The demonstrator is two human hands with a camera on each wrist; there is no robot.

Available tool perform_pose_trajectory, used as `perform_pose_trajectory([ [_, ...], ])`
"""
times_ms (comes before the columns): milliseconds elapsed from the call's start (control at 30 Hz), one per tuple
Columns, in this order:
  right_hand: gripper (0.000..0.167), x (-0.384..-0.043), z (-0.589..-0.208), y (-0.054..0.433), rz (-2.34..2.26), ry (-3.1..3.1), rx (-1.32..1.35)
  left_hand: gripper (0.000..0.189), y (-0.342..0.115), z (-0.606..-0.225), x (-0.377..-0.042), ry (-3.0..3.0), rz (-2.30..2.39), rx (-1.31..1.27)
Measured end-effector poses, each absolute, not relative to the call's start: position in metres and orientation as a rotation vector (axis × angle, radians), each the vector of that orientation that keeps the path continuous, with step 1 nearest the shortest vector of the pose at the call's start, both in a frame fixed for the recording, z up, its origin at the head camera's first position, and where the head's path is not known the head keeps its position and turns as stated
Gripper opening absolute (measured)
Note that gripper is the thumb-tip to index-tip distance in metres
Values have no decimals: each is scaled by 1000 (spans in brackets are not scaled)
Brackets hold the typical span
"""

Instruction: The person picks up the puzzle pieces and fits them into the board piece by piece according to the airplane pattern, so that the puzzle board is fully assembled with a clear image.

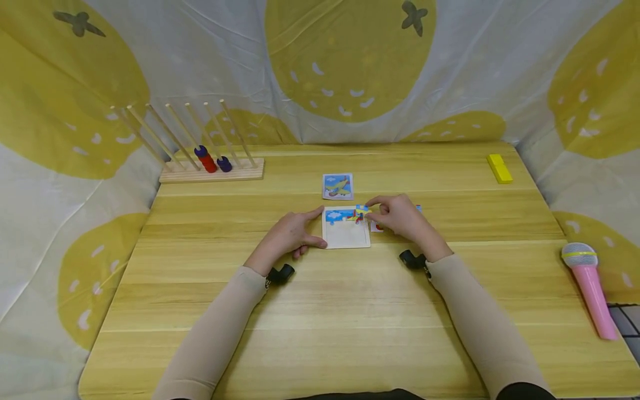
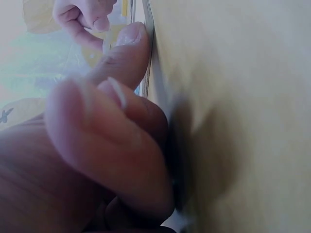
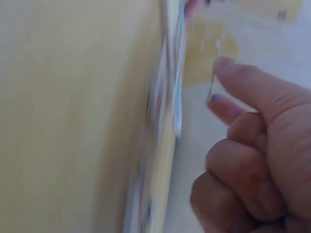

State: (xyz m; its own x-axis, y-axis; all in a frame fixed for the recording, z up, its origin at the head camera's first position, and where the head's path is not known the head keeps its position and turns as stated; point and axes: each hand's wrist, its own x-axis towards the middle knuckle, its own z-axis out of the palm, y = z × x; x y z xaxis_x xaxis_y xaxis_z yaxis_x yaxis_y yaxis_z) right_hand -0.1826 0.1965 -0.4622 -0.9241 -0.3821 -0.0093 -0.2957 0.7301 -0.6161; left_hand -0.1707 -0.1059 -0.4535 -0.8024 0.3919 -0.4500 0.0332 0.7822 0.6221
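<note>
A pegged rack (image 1: pixel 220 174) stands left; right lie a pink microphone (image 1: pixel 592 290) and, apparently, yellow blocks (image 1: pixel 499 169).

Your left hand (image 1: pixel 290 231) presents thumb and forefinger spread apart; your right hand (image 1: pixel 398 215) pinches, its lower fingers (image 3: pixel 243 162) curled.

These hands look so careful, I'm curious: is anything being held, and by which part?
The right hand holds a puzzle piece by its right side, between thumb and finger. The left hand touches the left edge of the board.
</note>
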Motion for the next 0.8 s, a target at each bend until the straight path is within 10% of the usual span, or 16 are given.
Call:
perform_pose_trajectory([
  [800,35,-166,-471,126,-796,2830,-715,99,-107,-454,-172,2424,769,375],
])
